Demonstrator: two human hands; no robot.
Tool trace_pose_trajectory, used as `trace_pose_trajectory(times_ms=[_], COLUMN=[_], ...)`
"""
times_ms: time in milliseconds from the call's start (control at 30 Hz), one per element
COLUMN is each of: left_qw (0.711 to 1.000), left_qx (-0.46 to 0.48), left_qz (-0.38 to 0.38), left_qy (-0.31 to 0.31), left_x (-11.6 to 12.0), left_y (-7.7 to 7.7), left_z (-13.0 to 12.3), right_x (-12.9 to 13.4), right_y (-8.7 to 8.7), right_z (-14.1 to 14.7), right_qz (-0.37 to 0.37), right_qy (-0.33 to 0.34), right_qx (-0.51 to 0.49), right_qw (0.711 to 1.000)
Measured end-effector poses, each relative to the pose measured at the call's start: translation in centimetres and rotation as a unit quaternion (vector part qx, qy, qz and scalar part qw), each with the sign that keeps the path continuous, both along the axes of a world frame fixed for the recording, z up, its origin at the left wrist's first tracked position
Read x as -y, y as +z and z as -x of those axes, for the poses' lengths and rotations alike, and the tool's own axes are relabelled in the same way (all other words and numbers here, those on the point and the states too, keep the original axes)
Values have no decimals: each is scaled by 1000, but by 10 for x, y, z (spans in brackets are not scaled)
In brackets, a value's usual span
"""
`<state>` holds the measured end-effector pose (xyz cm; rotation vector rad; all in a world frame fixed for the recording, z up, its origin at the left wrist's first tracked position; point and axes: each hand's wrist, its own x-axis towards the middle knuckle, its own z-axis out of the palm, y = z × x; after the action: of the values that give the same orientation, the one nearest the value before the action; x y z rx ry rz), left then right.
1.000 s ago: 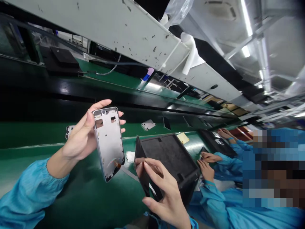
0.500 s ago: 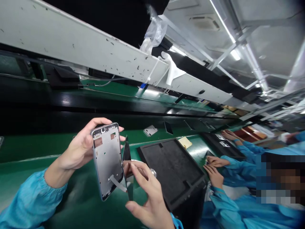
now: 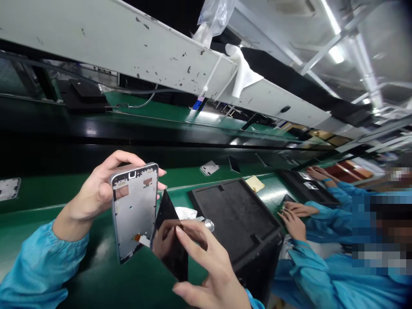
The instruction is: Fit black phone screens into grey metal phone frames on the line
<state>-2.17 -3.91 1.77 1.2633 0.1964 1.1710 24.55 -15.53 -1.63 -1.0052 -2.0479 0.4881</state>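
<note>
Two hands: left hand (image 3: 86, 193) grips phone frame (image 3: 135, 219); right hand (image 3: 214, 262) pinches black panel (image 3: 166, 252).
Place: both pieces above green bench (image 3: 128, 285).
Risk: flex cable (image 3: 145, 241) may tear if panel pulls away.

The phone frame (image 3: 137, 214) is silver-grey with a dark rim, the screen panel (image 3: 170, 238) is glossy black, and the flex cable (image 3: 141, 240) is orange-brown at one end and white at the other. The work surface (image 3: 106, 274) is green with pale glare, the tray (image 3: 236, 219) is dark charcoal, the note paper (image 3: 255, 183) is pale yellow, the crumpled tissue (image 3: 186, 213) is white, and the sleeves (image 3: 45, 262) are bright blue. Overhead, the beam (image 3: 154, 47) is pale grey, spotted with irregular dark flecks, and the cloth (image 3: 243, 73) on it is plain white.
</note>
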Motion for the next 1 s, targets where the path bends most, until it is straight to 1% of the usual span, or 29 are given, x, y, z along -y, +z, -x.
trace_pose_trajectory(times_ms=[100, 233, 300, 367, 433, 500, 600, 700, 800, 900, 1000], left_qw=[1000, 1000, 1000, 999, 998, 996, 995, 993, 992, 991, 992], left_qx=[8, 3, -7, -11, -5, 8, -5, -29, -34, -45, -53], left_qz=[-12, 10, 13, 16, 20, 15, -3, -18, -25, -30, -33], left_qy=[-10, -19, -3, 32, 64, 83, 96, 109, 119, 125, 113], left_x=[1, 1, -1, -3, -6, -8, -6, -4, -5, -11, -16], left_y=[0, 2, 4, 5, 7, 7, 7, 6, 4, 2, 2], left_z=[-3, -3, -3, -2, -3, -4, -7, -11, -13, -12, -9], right_x=[1, 2, 1, 0, -1, -2, -7, -14, -17, -14, -10], right_y=[-6, -12, -14, -14, -14, -14, -13, -17, -24, -26, -17], right_z=[16, 29, 26, 20, 13, 9, 12, 23, 29, 23, 11], right_qz=[-15, -12, -11, -8, 1, 13, 12, 12, 42, 72, 64], right_qy=[-8, -19, -14, -7, -7, -9, 0, 6, 0, 2, 4], right_qx=[-34, -75, -72, -68, -61, -52, -51, -81, -122, -137, -115], right_qw=[999, 997, 997, 998, 998, 999, 999, 997, 992, 988, 991])
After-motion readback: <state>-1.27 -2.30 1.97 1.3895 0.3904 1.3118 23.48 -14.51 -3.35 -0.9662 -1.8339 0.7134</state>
